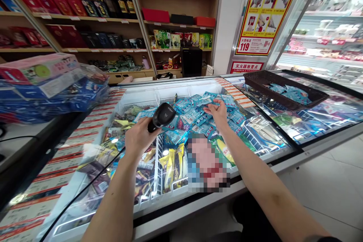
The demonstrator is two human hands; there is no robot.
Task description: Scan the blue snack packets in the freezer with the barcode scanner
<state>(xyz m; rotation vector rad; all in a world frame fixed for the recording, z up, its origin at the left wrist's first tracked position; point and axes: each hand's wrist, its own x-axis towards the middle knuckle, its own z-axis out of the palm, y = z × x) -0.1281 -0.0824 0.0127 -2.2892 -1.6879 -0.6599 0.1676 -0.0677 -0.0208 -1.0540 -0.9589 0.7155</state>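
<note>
A black handheld barcode scanner [162,116] is over the left part of a heap of blue packets [193,115] at the chest freezer [286,162], nearer the freezer's far edge than its near one. Its long axis slants: the handle's lower end sits in the left hand [141,134], toward the left edge, and the rounded head points up and right, toward the heap and the far edge; its scanning window is turned out of sight. The left forearm reaches in over the near edge, the back of the hand toward the camera and the fingers curled around the handle in a closed hold. The right forearm comes in over the near edge from the right, slanting leftward, and the right hand [217,111] is at the heap's far right part, thumb and fingers pointing left and set narrow at a blue packet; whether they pinch it or only touch it, I cannot tell. In wire baskets toward the near edge lie yellow ice-cream wrappers [171,166]. A dark brown crate [266,83] with more blue packets stands toward the far right corner, and orange-striped price labels [56,168] line the left edge.
</note>
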